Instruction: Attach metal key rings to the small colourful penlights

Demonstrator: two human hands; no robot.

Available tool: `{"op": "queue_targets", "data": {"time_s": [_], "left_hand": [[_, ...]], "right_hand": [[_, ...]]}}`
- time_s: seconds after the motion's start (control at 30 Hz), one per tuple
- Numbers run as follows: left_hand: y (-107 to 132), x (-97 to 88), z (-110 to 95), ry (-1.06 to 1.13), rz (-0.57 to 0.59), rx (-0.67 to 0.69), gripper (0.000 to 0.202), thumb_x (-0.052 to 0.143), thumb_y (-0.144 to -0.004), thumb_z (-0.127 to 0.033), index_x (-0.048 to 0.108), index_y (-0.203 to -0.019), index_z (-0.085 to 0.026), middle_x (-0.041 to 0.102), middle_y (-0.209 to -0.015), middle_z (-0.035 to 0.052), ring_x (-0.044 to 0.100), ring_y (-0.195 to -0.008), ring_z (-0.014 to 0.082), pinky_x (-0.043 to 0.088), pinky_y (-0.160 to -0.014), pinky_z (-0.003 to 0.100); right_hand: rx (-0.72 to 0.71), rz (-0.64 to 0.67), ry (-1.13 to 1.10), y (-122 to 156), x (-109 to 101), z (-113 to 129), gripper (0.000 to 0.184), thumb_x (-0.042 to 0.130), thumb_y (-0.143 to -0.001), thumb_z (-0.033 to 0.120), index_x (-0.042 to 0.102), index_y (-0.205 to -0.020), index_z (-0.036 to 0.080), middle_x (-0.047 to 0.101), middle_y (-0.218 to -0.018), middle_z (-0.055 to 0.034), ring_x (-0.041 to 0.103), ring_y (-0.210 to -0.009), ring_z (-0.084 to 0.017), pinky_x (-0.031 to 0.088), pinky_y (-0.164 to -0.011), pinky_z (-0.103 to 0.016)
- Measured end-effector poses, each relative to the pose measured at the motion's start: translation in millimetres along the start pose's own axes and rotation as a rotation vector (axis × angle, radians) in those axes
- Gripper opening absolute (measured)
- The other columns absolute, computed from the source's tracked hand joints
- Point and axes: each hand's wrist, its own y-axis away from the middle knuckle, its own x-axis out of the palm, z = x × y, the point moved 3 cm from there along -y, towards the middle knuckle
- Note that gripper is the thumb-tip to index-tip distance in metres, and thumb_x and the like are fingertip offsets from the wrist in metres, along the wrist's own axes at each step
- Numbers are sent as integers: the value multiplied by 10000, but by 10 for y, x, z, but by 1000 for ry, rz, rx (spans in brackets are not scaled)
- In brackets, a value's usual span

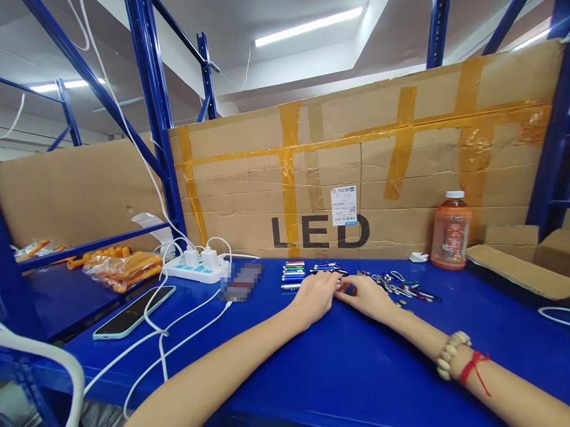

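My left hand (316,297) and my right hand (367,296) meet over the blue tabletop, fingertips close together. The fingers of both are bent and closed; what lies between them is too small and covered to make out. Left of them is a neat row of small metallic pen-like tubes (293,278) in silver, blue, green and red. Behind my fingers lie more blue tubes (327,267), partly covered. Beside my right hand spreads a loose pile of small metal clips and coloured tubes (411,289), with a few small round pieces (402,302) near the wrist.
A white power strip (196,269) with plugs and cables stands left, near a phone (134,313) and a blurred-out device (242,282). A bottle of orange drink (451,232) and an open cardboard box (526,272) are at right. A taped cardboard sheet (239,193) walls off the back.
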Motion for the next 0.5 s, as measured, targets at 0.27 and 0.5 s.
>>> {"op": "queue_targets", "data": {"time_s": [0.27, 0.5], "left_hand": [[9, -28, 68, 36, -87, -130, 251, 304, -893, -251, 495, -1026, -156, 596, -937, 53, 511, -876, 186, 417, -756, 303], [35, -65, 132, 218, -79, -216, 205, 342, -886, -273, 484, -1001, -178, 592, -925, 38, 528, -867, 171, 408, -770, 292]], "right_hand": [[-29, 3, -29, 17, -66, 37, 163, 536, -716, 260, 659, -751, 160, 627, -787, -32, 543, -637, -109, 399, -625, -206], [137, -37, -184, 20, -166, -124, 172, 598, -671, 305, 675, -701, 154, 637, -660, -24, 573, -610, -121, 407, -592, -199]]}}
